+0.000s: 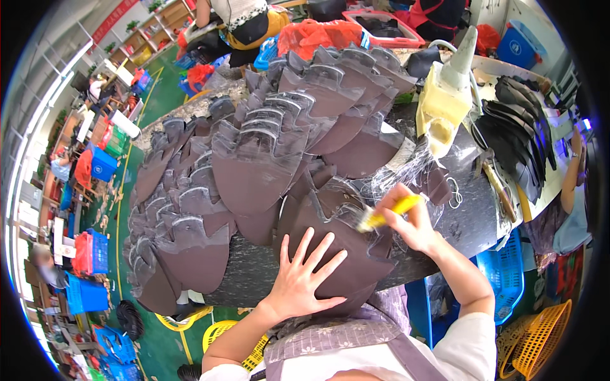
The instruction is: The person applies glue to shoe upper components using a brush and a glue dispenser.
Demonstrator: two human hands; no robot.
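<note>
My left hand (301, 277) lies flat with fingers spread on a dark brown, leather-like cut piece (314, 230) near the table's front edge. My right hand (414, 221) grips a short brush by its yellow handle (405, 204). Its pale bristle end touches or hovers just over the piece's notched right edge; I cannot tell which. More brown pieces (254, 174) with shiny grey curved edges overlap in fanned stacks to the left and beyond. Past my right hand stands a yellowish glue pot (437, 120) with a conical top. Stringy, whitish glue (401, 173) spreads below it.
Right of the pot lie a wooden-handled tool (501, 193) and a fan of black pieces (518, 130). Red bags (318, 37) and a pink basket (384, 28) stand at the far edge. Blue (502, 276) and yellow baskets (540, 340) sit below right. Other people work nearby.
</note>
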